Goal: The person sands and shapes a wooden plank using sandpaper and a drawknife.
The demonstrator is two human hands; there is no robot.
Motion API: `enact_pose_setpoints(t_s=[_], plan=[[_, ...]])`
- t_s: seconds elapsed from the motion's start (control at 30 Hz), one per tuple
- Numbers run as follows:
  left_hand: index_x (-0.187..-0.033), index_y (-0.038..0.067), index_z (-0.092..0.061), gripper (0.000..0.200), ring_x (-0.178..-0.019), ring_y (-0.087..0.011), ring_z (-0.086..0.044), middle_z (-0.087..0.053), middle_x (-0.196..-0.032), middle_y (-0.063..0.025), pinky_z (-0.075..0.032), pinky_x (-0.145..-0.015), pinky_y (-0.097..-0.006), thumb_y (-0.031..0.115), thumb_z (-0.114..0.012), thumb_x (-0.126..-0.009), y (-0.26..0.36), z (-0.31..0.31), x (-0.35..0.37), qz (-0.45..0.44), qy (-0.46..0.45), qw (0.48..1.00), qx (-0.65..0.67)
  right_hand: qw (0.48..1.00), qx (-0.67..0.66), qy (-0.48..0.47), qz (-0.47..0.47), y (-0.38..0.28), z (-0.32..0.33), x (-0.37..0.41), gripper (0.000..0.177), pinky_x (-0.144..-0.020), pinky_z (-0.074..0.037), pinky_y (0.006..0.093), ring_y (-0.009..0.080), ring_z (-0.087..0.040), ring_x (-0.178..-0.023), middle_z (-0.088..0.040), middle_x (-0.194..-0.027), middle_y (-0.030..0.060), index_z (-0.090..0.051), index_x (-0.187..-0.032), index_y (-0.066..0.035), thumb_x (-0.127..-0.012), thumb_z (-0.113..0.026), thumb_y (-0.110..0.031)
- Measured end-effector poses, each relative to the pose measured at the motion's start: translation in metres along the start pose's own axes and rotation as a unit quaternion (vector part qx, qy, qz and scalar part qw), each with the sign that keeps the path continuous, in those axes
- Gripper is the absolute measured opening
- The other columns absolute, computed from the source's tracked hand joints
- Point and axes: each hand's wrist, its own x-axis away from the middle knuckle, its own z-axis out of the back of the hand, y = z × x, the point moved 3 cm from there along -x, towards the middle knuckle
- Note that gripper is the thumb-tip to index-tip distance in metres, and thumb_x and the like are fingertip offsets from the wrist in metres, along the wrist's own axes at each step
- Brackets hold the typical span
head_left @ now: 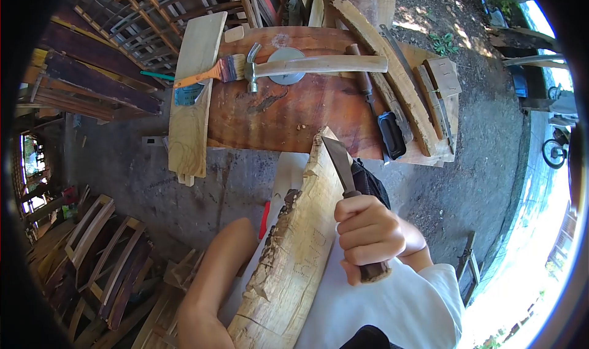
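**Knife on the Wood**

The right hand (368, 232) was shut tight around the dark handle of a long metal knife (338, 162). The blade lay on the edge of a long, pale, rough piece of wood (300, 244) across the person's lap. The left arm (211, 281) reached beside the wood. Its hand was hidden, so its grip could not be told. A wooden-handled hammer (307, 66) lay on the red-brown table (294, 112).

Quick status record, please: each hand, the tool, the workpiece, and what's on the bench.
right hand: fist shut on the knife handle
knife: blade against the wood piece's upper right edge, tip pointing away
left hand: hidden; bare forearm lies along the wood piece's left side
wood piece: long rough slab, far end at the bench edge
bench: hammer, paintbrush
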Motion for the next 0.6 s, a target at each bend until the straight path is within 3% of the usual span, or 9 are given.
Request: enact_pose_setpoints(t_s=[0.13, 0.3, 0.4, 0.43, 0.53, 0.6], plan=[[-0.085, 0.013, -0.058, 0.014, -0.068, -0.0105, -0.055, -0.055, -0.075, 0.0012, -0.038, -0.063, -0.0265, 0.023, -0.062, -0.094, -0.003, -0.001, 0.0, -0.01, -0.004, 1.0, 0.006, 0.999, 0.001, 0.03, -0.042, 0.039, -0.002, 0.013, 0.027, -0.05, -0.034, 0.0344, 0.0221, -0.034, -0.04, -0.033, -0.052, 0.0018, -0.037, -0.055, -0.009, -0.066, -0.056, 0.006], [-0.084, 0.013, -0.058, 0.014, -0.066, -0.0103, -0.054, -0.055, -0.074, 0.0015, -0.037, -0.061, -0.0263, 0.022, -0.061, -0.094, -0.005, -0.005, 0.0, -0.013, -0.006, 1.0, 0.003, 0.999, -0.005, 0.001, -0.04, 0.005, 0.006, 0.0, 0.029, -0.051, -0.035, 0.0346, 0.0223, -0.037, -0.042, -0.038, -0.053, 0.003, -0.036, -0.054, -0.009, -0.07, -0.055, 0.006], [-0.083, 0.013, -0.058, 0.015, -0.065, -0.0101, -0.054, -0.054, -0.073, 0.0017, -0.037, -0.06, -0.0262, 0.022, -0.061, -0.094, -0.007, -0.008, -0.001, -0.017, -0.007, 1.0, 0.005, 1.0, 0.009, 0.009, -0.028, 0.017, 0.001, 0.004, 0.029, -0.053, -0.037, 0.0361, 0.0234, -0.039, -0.045, -0.039, -0.055, 0.0035, -0.038, -0.055, -0.01, -0.072, -0.055, 0.006], [-0.082, 0.013, -0.058, 0.015, -0.065, -0.0101, -0.054, -0.054, -0.072, 0.0018, -0.037, -0.06, -0.0262, 0.022, -0.061, -0.094, -0.008, -0.009, -0.001, -0.02, -0.009, 1.0, 0.008, 0.998, 0.015, 0.011, -0.066, 0.032, 0.003, 0.007, 0.029, -0.054, -0.036, 0.0376, 0.0244, -0.041, -0.046, -0.039, -0.056, 0.0035, -0.039, -0.055, -0.009, -0.073, -0.057, 0.004], [-0.082, 0.013, -0.058, 0.015, -0.064, -0.01, -0.054, -0.054, -0.071, 0.002, -0.037, -0.059, -0.026, 0.022, -0.061, -0.094, -0.009, -0.011, -0.004, -0.029, -0.017, 0.999, 0.009, 0.996, 0.059, 0.018, -0.058, 0.07, 0.002, 0.025, 0.028, -0.051, -0.033, 0.0373, 0.0249, -0.037, -0.042, -0.035, -0.053, 0.0033, -0.038, -0.056, -0.008, -0.073, -0.056, 0.005], [-0.081, 0.013, -0.058, 0.015, -0.063, -0.0099, -0.053, -0.054, -0.071, 0.0021, -0.037, -0.058, -0.0259, 0.021, -0.061, -0.094, -0.01, -0.014, -0.004, -0.028, -0.016, 0.999, 0.003, 0.996, 0.035, 0.048, -0.065, 0.046, 0.007, 0.019, 0.029, -0.051, -0.032, 0.0354, 0.0236, -0.034, -0.039, -0.034, -0.051, 0.0029, -0.036, -0.055, -0.008, -0.072, -0.056, 0.004]])
